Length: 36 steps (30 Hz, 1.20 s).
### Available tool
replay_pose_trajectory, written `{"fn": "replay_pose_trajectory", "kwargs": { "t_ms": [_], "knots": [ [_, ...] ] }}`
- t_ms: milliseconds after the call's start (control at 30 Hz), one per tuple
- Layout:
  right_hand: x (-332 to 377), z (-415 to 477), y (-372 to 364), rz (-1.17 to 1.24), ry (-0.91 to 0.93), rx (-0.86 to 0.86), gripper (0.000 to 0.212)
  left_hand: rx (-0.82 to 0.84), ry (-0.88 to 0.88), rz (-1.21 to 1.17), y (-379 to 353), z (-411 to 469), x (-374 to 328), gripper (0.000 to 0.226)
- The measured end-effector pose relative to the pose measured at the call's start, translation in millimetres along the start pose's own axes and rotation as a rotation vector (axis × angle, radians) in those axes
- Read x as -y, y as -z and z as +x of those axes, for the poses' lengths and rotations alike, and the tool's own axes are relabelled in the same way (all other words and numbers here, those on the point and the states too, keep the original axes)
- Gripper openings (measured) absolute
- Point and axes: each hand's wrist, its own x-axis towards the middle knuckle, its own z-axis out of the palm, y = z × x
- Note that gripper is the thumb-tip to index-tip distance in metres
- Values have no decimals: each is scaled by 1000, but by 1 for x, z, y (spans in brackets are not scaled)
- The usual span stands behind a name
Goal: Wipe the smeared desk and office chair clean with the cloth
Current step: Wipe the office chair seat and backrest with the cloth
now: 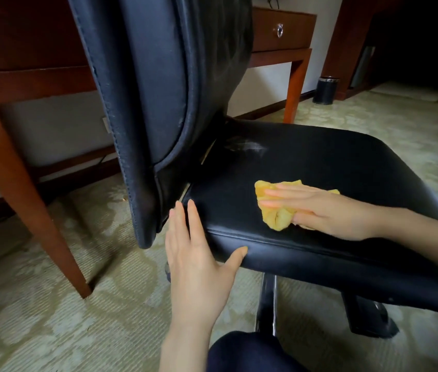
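Yellow cloth [276, 216] under flat R hand [328, 210], L hand [199, 264] spread on seat [333, 162], backrest [153, 89] blocks desk [24, 79]

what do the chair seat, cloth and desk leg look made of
Chair seat: black leather or faux leather, judging by its sheen, fine grain and stitched seam. Cloth: soft yellow fabric, crumpled under the right hand. Desk leg: apparently reddish-brown polished wood.

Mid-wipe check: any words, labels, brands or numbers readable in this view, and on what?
None readable. The chair, cloth, desk, drawer and bin on the floor show no writing, label or number.
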Motion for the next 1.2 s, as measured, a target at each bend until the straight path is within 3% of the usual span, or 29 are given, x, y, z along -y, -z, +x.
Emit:
{"fn": "replay_pose_trajectory", "kwargs": {
  "t_ms": [133, 267, 533, 700, 900, 1200],
  "knots": [
    [-47, 23, 3, 113, -373, 54, 44, 59, 16, 110, 0, 2, -6, 107],
    [-69, 47, 19, 78, -413, 30, 40, -20, 43, 265, -8, 5, -6, 106],
    [-101, 124, 26, -98, -896, -22, 47, -59, 61, 353, -14, 15, -6, 107],
    [-102, 167, 21, -76, -1033, -100, 49, -36, 76, 377, -19, 17, -2, 108],
    [-92, 195, 23, 11, -984, -76, 51, -62, 48, 371, -26, 18, 5, 107],
    [-60, 153, 26, 87, -531, 26, 45, -108, 54, 351, -28, 18, 5, 113]
  ]
}}
